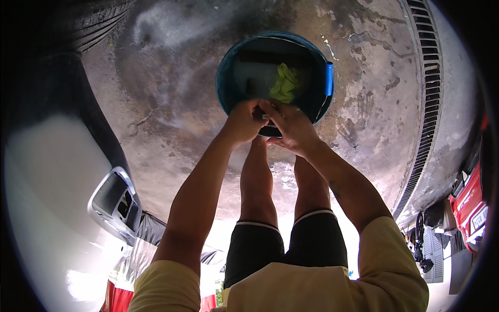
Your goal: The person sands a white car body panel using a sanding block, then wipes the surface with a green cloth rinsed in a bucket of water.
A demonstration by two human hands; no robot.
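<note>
A round dark teal bucket (222, 86) stands on the floor in front of my legs, with a blue grip (329, 79) on its wire handle at the right. Murky water appears to fill its lower part, and a crumpled yellow-green cloth (285, 83) lies inside. Over the near rim my left hand (245, 122) and my right hand (295, 127) meet, fingers bent toward each other. A small pale, shiny bit shows between them; what it is I cannot make out. Both hands are closed, and neither touches the cloth visibly.
A light-coloured car (47, 197) with its side mirror (115, 203) stands close on my left. Stained concrete floor (176, 104) surrounds the bucket. A slotted drain grate (430, 83) curves along the right, with a red vehicle (468, 203) beyond it.
</note>
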